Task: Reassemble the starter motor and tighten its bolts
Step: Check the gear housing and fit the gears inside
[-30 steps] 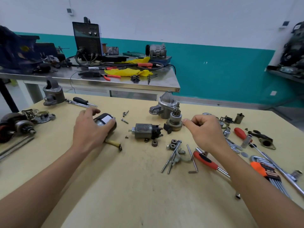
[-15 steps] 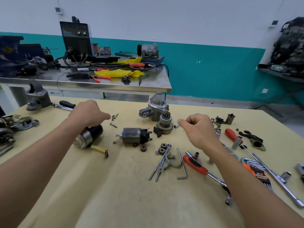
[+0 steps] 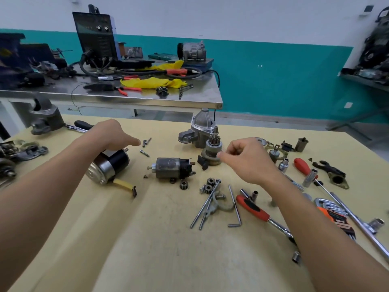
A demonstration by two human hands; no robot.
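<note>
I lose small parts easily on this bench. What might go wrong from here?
1. The left hand is just over the motor body, which lies on its side; a nudge may roll it.
2. The right hand pinches right beside the upright drive gear; a bump might topple it.
3. The bolts and the tiny screw lie loose; a sweeping arm could scatter them.

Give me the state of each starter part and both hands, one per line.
left hand: extended toward the loose screws, grip hidden
right hand: fingertips pinched at the pinion drive
motor body: on its side, uncoupled
solenoid: on its side, detached
pinion drive: upright, gear end up
nose housing: standing, detached
through bolts: loose, unfitted
</note>
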